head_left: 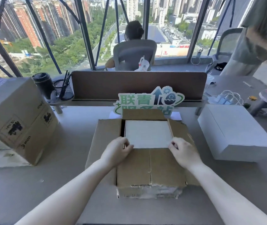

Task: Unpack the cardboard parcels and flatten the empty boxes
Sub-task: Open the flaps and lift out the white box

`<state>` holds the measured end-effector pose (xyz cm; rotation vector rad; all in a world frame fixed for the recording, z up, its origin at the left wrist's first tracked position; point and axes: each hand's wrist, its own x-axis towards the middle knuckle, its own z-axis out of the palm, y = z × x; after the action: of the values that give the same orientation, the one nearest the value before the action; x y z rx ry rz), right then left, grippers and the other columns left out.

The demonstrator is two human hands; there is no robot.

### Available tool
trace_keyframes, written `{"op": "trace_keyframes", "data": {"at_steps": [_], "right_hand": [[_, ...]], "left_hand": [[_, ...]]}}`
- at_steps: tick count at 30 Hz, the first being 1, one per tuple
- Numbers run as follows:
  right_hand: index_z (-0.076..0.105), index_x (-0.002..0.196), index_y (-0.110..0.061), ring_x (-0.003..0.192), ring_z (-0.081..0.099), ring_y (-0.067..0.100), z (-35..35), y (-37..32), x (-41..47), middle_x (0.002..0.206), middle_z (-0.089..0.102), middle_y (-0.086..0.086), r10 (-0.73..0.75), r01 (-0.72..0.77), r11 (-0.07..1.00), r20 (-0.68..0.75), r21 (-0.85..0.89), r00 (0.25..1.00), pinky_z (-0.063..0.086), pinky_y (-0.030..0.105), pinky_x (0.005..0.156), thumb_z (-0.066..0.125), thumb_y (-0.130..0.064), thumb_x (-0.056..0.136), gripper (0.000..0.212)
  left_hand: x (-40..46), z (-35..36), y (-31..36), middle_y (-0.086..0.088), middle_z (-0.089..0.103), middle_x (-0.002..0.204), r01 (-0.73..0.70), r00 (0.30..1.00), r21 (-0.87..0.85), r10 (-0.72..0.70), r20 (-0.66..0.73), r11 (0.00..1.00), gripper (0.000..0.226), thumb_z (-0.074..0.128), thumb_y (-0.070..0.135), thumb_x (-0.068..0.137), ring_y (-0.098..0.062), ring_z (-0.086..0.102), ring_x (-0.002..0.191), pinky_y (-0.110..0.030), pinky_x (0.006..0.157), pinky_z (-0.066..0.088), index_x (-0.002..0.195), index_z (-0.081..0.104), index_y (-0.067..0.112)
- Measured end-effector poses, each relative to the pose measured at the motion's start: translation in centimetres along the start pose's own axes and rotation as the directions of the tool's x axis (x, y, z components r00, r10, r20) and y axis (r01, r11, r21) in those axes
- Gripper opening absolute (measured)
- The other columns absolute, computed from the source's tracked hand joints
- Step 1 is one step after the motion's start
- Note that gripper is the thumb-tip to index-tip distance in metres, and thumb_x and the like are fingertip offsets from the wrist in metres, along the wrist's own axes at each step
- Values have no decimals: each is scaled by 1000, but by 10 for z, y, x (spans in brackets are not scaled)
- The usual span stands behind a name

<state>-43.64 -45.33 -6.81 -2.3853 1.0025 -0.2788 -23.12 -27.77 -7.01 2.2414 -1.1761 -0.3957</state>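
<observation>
An open cardboard parcel [150,168] sits on the grey table in front of me, its flaps folded outward. Inside it lies a white box [147,133], its top face showing. My left hand [117,151] pinches the white box's near left corner with curled fingers. My right hand [184,151] pinches the near right corner the same way. A taller sealed cardboard parcel [15,120] with black printed labels stands at the left. Another white box [233,130] rests on the table at the right.
A brown desk divider [137,83] and a green-and-white sign [150,99] stand behind the parcel. A black cup [42,84] and mesh pen holder [63,90] sit back left. Cables and chargers [225,98] lie back right. One person sits beyond the divider; another stands far right.
</observation>
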Motion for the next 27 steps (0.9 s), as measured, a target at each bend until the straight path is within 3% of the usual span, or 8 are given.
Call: {"op": "trace_keyframes", "data": {"at_steps": [4,7,10,13,17,20,24,27], "right_hand": [[64,70,-13,76,59,17,-41,-30,-34,73,68,-2,123,-129,957,38,259,992,39,30,67,51,-36,100,40],[61,62,-13,88,64,16,-55,-39,-68,86,76,-4,145,-241,897,268,370,952,42,31,83,55,-35,99,43],[71,67,-16,85,66,14,-50,-34,-100,87,76,-5,163,-305,903,416,301,894,46,35,85,63,-36,94,34],[74,85,-30,86,62,5,-30,-26,-121,91,72,-14,177,-262,950,400,168,899,44,23,78,72,-32,86,3],[45,141,-38,145,25,14,6,-4,-127,155,32,-8,137,-120,990,292,-73,946,25,28,114,73,-40,81,66],[18,154,-40,153,-2,18,31,15,-122,166,0,-5,100,-51,974,216,-222,971,12,39,123,68,-54,82,89],[12,156,-34,153,0,21,55,29,-119,165,-7,-5,46,-15,962,107,-271,993,17,42,123,65,-56,86,91],[31,154,-25,149,23,28,68,37,-119,163,13,0,-7,18,962,40,-274,999,33,45,116,75,-48,80,89]], "left_hand": [[-32,-27,17,3,40,60,87,992,-284,-57,112,955,43,57,32,97,-13,36,55,-31,57,25,64,44,7],[-64,-40,20,-5,59,76,236,921,-516,-21,388,824,34,65,32,89,-14,52,69,-27,66,35,82,65,-1],[-89,-39,20,7,65,122,236,792,-425,81,605,874,32,67,36,76,-6,59,107,-16,88,40,102,72,16],[-98,-17,7,8,32,154,-26,879,-36,40,475,999,61,70,42,83,-11,24,144,-26,112,21,139,47,34],[-102,13,-10,3,4,165,-99,950,236,21,310,967,93,65,61,80,-17,-9,151,-40,122,1,154,17,32],[-101,31,-23,2,0,165,-103,974,358,22,224,928,101,61,64,81,-16,-13,150,-36,122,-5,157,7,25],[-109,51,-35,0,-2,164,-118,992,432,84,97,894,97,56,60,87,-14,-19,147,-28,117,-13,157,1,20],[-110,62,-40,-5,11,163,-104,994,480,74,83,871,95,62,57,85,-18,-7,147,-31,117,-3,156,15,15]]}}
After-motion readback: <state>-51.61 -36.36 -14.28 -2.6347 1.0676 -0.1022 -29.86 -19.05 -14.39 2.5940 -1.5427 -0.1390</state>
